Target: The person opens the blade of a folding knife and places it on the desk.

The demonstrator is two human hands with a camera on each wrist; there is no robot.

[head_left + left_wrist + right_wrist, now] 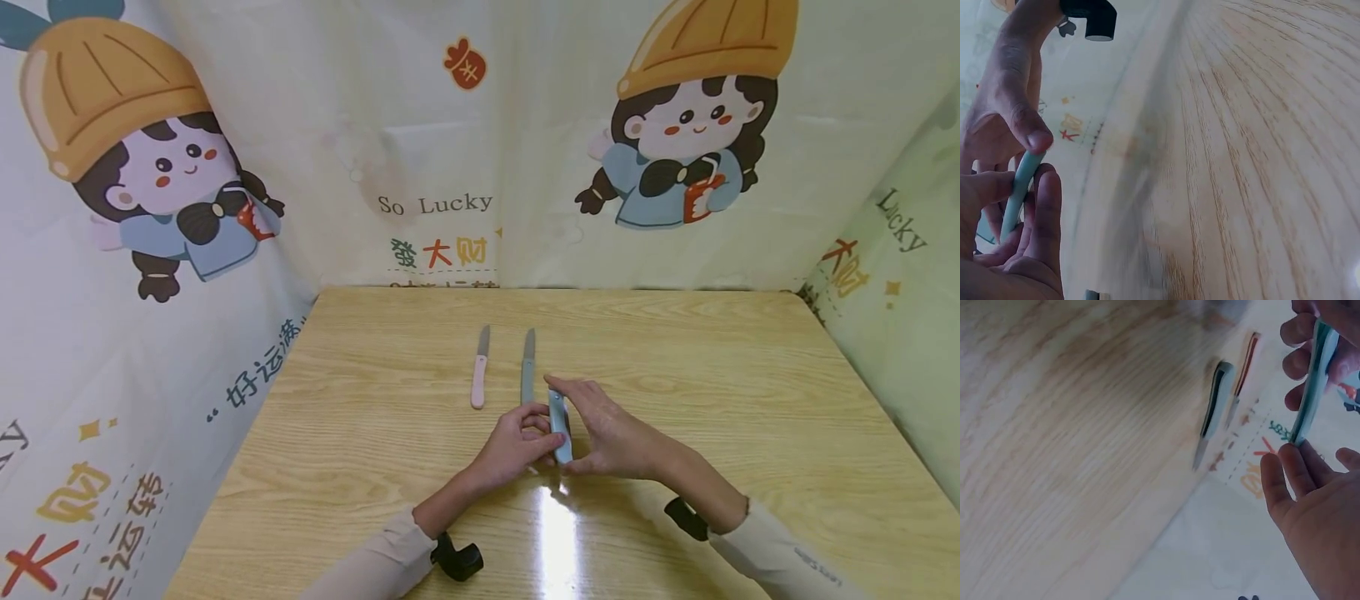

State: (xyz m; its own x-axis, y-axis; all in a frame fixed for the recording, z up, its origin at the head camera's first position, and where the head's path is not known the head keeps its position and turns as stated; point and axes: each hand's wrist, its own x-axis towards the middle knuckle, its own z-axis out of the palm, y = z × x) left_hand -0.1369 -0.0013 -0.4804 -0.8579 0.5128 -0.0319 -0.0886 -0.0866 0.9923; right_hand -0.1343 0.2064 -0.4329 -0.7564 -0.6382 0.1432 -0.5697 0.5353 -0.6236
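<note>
A light blue folding knife (556,417), its blade folded into the handle, is held upright above the table between both hands. My left hand (510,450) pinches its middle between thumb and fingers. My right hand (618,433) spans its length, with the thumb at the near end and fingertips at the far end. In the left wrist view the handle (1019,194) looks pale green. Just beyond the hands lies a grey-green knife (528,375), blade out and pointing away. To its left is a pink knife (478,383), also with its blade out.
A wood-grain table (360,400) lies under the hands and knives. Printed white cloth (315,125) hangs behind it and along both sides. Each wrist wears a black mount (459,560). A bright reflection shows near the table's front.
</note>
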